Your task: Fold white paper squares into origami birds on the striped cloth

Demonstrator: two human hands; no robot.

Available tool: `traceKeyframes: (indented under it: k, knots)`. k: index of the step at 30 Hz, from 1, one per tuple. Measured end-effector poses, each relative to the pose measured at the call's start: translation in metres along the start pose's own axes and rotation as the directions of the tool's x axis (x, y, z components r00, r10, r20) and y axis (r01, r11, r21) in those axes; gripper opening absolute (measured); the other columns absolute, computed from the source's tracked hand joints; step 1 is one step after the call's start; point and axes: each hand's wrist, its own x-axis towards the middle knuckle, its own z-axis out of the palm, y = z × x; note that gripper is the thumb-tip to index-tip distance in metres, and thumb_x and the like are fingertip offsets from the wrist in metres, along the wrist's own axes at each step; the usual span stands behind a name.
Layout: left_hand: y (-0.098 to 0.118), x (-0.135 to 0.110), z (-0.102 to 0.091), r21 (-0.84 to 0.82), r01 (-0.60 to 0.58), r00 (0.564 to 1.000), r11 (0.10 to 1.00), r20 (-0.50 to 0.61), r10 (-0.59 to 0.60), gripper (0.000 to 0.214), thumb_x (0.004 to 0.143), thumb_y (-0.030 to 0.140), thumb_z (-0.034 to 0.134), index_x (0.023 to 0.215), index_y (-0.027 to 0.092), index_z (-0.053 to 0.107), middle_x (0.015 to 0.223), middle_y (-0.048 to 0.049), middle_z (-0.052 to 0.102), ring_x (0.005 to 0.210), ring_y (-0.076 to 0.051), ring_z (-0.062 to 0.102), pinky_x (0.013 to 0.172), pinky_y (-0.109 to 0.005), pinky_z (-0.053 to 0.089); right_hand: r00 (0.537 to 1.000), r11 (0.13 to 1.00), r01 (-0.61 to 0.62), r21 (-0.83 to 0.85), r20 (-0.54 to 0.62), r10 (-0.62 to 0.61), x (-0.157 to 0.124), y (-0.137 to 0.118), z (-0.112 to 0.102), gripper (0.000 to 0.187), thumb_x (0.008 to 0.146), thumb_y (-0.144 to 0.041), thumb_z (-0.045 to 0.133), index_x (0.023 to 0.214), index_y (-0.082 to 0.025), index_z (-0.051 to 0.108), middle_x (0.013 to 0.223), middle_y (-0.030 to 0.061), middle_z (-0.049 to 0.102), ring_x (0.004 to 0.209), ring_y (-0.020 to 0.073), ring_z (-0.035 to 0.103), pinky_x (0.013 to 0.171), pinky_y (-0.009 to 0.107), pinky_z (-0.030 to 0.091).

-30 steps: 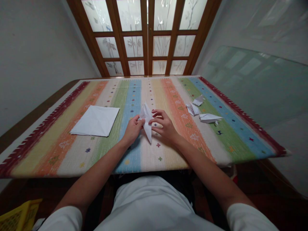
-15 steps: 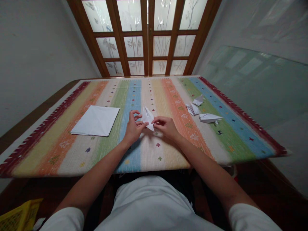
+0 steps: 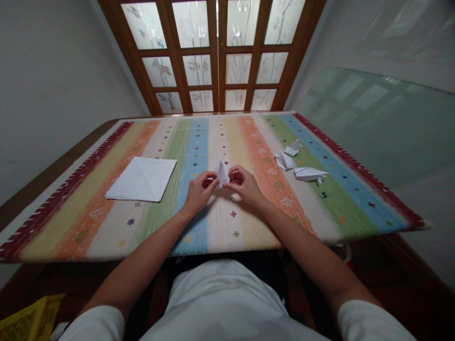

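Folded white paper (image 3: pixel 222 173) pinched between the left hand (image 3: pixel 201 192) and right hand (image 3: pixel 244 185); both curled, gripping it.

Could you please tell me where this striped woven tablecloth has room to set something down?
Room lies in front of the white square paper sheet, left of the left forearm, and along the cloth's far edge. It is crowded where the left hand and right hand pinch a small folded white paper, and around three folded white paper pieces at right.
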Motion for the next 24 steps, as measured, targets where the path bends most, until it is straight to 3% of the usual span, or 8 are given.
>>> traceKeyframes:
  k: [5, 10, 14, 21, 24]
  knots:
    - [0.0021, -0.0006, 0.0015, -0.102, 0.063, 0.998, 0.993, -0.025, -0.066, 0.026, 0.091, 0.034, 0.078, 0.107, 0.022, 0.061, 0.098, -0.0005, 0.072, 0.073, -0.012, 0.071, 0.068, -0.023, 0.056, 0.998, 0.992, -0.05, 0.116, 0.034, 0.046, 0.0011, 0.0035, 0.0025, 0.049, 0.071, -0.041, 0.093, 0.098, -0.028, 0.054, 0.072, -0.0085, 0.063, 0.063, 0.0145, 0.065, 0.06, 0.026, 0.051]
    - [0.0081, -0.002, 0.0015, -0.021, 0.007, 1.0, 1.0, 0.03, -0.006, 0.006, 0.092, 0.026, 0.069, 0.091, 0.02, 0.067, 0.086, -0.0006, 0.072, 0.073, -0.014, 0.069, 0.072, -0.025, 0.054, 0.994, 0.979, -0.102, 0.176, 0.054, 0.094, 0.0032, 0.0057, 0.0016, 0.054, 0.065, -0.037, 0.095, 0.103, -0.028, 0.059, 0.066, -0.0115, 0.059, 0.06, 0.0126, 0.062, 0.06, 0.026, 0.051]
    - [0.0092, -0.0019, 0.0017, -0.026, 0.014, 0.998, 1.0, 0.058, -0.012, 0.009, 0.092, 0.028, 0.07, 0.094, 0.019, 0.071, 0.088, -0.0018, 0.075, 0.07, -0.014, 0.069, 0.068, -0.025, 0.053, 0.992, 0.975, -0.117, 0.19, 0.075, 0.105, 0.0036, 0.0046, -0.0007, 0.053, 0.062, -0.035, 0.097, 0.103, -0.026, 0.064, 0.064, -0.0111, 0.06, 0.058, 0.0118, 0.06, 0.06, 0.026, 0.051]
    - [0.0089, -0.001, 0.0011, -0.039, 0.027, 0.996, 0.999, 0.089, -0.024, 0.017, 0.09, 0.029, 0.072, 0.104, 0.019, 0.074, 0.098, -0.0038, 0.078, 0.072, -0.013, 0.071, 0.068, -0.023, 0.054, 0.991, 0.977, -0.132, 0.168, 0.058, 0.124, 0.0043, 0.0088, -0.001, 0.043, 0.077, -0.053, 0.088, 0.1, -0.024, 0.065, 0.07, -0.0055, 0.064, 0.061, 0.014, 0.062, 0.057, 0.026, 0.052]
    - [0.0084, -0.0016, 0.002, 0.001, 0.025, 0.995, 1.0, 0.098, -0.025, 0.017, 0.09, 0.027, 0.072, 0.104, 0.02, 0.076, 0.094, -0.0033, 0.079, 0.071, -0.013, 0.07, 0.068, -0.024, 0.055, 0.989, 0.974, -0.145, 0.176, 0.058, 0.136, 0.004, 0.0095, -0.0002, 0.047, 0.073, -0.054, 0.091, 0.095, -0.023, 0.064, 0.079, -0.0017, 0.069, 0.066, 0.0153, 0.065, 0.057, 0.027, 0.053]
